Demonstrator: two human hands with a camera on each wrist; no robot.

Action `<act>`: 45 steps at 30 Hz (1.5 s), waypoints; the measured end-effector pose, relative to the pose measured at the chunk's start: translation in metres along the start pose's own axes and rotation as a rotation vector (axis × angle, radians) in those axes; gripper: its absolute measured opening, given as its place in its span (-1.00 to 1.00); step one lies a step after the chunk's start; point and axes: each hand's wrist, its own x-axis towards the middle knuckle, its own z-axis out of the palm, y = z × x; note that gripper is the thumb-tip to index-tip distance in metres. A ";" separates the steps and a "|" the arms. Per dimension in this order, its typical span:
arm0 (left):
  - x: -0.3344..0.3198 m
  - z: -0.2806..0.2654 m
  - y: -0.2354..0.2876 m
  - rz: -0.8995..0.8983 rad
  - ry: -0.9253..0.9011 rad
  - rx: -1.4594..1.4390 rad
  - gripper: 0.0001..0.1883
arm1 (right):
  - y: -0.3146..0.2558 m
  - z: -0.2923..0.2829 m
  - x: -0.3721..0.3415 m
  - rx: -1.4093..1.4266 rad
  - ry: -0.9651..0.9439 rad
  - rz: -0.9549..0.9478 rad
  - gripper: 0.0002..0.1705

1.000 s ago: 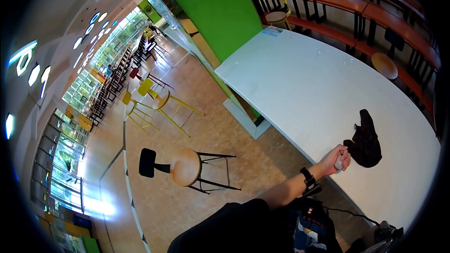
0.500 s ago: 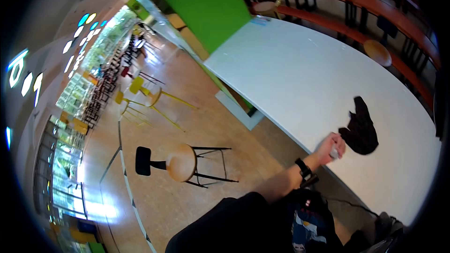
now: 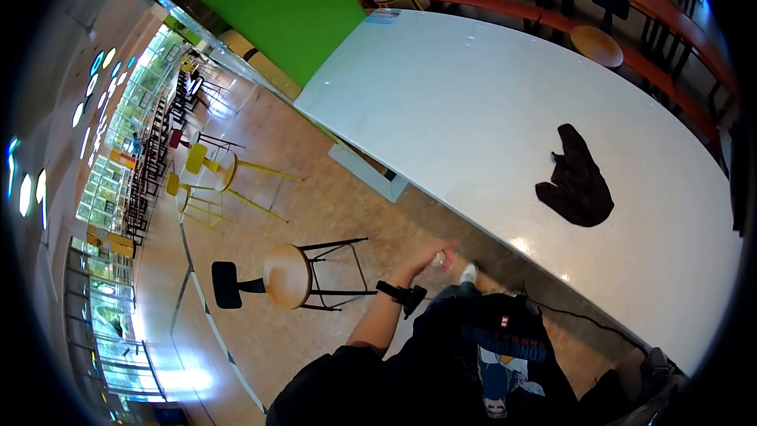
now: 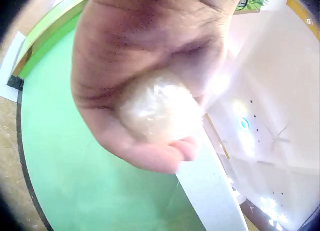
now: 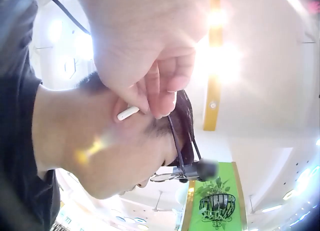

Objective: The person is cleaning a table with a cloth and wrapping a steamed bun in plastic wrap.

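Note:
My left hand [image 3: 443, 255] hangs over the floor beside the white table [image 3: 441, 95], below its near edge. In the left wrist view, the fingers [image 4: 150, 158] curl round a whitish, shiny, rounded thing [image 4: 159, 108] that looks translucent. A dark crumpled cloth [image 3: 579, 181] lies on the table, apart from the hand. In the right wrist view, my right hand [image 5: 145, 51] is raised to the side of the head, with bent fingers and the thumb tip at the ear, close by a white earbud [image 5: 128, 113]. What those fingers hold, I cannot tell.
A stool with a black back [image 3: 285, 276] stands on the floor to the left, with yellow stools [image 3: 225, 170] farther off. A green panel [image 3: 268, 8] rises at the table's far end. Orange benches and tables [image 3: 505, 4] run behind. A black cable [image 3: 579, 315] runs beneath the table's edge.
My left hand has drawn back from the table's near edge, beside the dark cloth, to over the floor, still gripping the whitish thing. The head view has shifted; the cloth lies as before.

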 end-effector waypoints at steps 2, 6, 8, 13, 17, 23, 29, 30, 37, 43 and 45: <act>0.009 -0.018 -0.032 0.002 0.262 -0.027 -0.54 | 0.002 -0.011 0.003 -0.005 -0.015 -0.020 -0.55; 0.016 -0.008 -0.002 0.017 0.447 -0.118 -0.39 | 0.007 -0.031 -0.013 -0.021 -0.110 0.003 -0.57; 0.025 -0.001 -0.005 0.044 0.424 -0.278 -0.31 | 0.011 -0.034 -0.037 -0.043 -0.193 0.123 -0.58; 0.028 0.017 0.005 0.104 0.520 -0.293 -0.34 | 0.025 0.008 -0.103 -0.054 -0.359 0.830 -0.72; 0.025 0.027 0.008 0.108 0.527 -0.357 -0.52 | 0.039 0.046 -0.156 0.036 -0.414 1.137 -0.78; 0.026 0.030 0.013 0.094 0.454 -0.484 -0.59 | 0.028 0.085 -0.164 0.109 -0.586 1.115 -0.80; 0.035 0.033 0.010 0.193 0.422 -0.515 -0.74 | 0.022 0.117 -0.192 0.211 -0.623 1.218 -0.81; 0.036 0.034 0.009 0.227 0.433 -0.528 -0.78 | 0.021 0.125 -0.194 0.225 -0.662 1.252 -0.82; 0.033 0.034 0.012 0.203 0.444 -0.613 -0.83 | 0.082 0.138 -0.217 -0.407 -0.935 1.056 -0.32; 0.039 0.039 0.010 0.359 0.579 -0.375 -0.82 | 0.138 0.144 -0.282 -0.550 -1.346 1.067 -0.21; 0.044 0.043 0.011 0.335 0.618 -0.487 -0.85 | 0.138 0.157 -0.274 -0.457 -1.399 1.005 -0.24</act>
